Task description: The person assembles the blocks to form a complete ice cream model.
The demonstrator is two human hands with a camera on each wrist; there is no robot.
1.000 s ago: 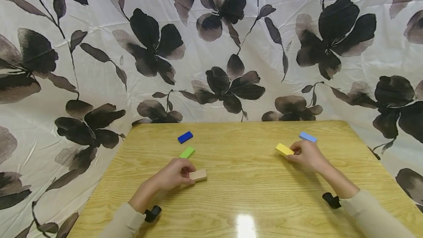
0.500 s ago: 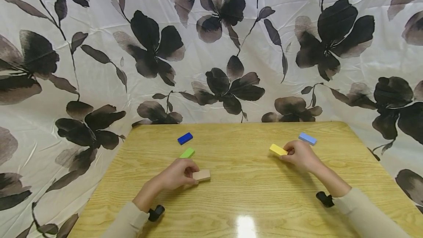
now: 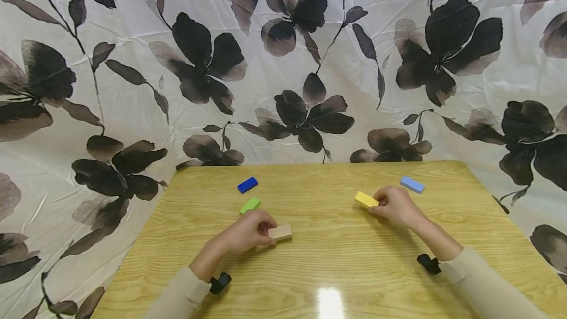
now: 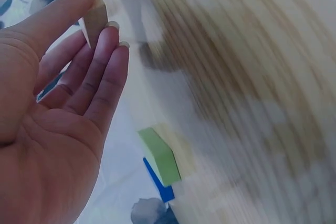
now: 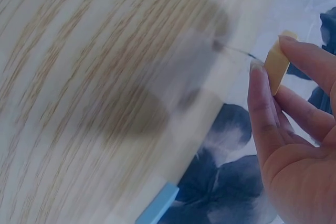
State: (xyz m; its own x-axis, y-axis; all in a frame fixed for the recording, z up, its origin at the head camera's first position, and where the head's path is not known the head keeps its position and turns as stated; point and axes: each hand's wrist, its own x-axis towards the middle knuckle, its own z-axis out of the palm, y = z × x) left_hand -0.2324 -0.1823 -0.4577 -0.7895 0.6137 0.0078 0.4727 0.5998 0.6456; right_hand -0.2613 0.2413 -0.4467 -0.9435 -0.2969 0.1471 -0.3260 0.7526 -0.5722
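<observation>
Between thumb and fingers, my left hand (image 3: 245,232) pinches one end of a plain wooden block (image 3: 281,232); its free end points right in the head view. The left wrist view shows that wooden block (image 4: 94,18) at the fingertips, off the tabletop. My right hand (image 3: 397,206) pinches a yellow block (image 3: 366,200) by its right end, the rest sticking out to the left. In the right wrist view the yellow block (image 5: 278,65) is held up clear of the wood surface. A stretch of table separates the two held blocks.
A green block (image 3: 250,205) lies just behind the left hand, with a dark blue block (image 3: 247,185) farther back. At the back right lies a light blue block (image 3: 412,184). Floral cloth (image 3: 266,73) hangs behind the wooden table (image 3: 328,260).
The left hand has carried the wooden block to the right, and the right hand has carried the yellow block to the left. The gap between them has narrowed. Other blocks stay put.
</observation>
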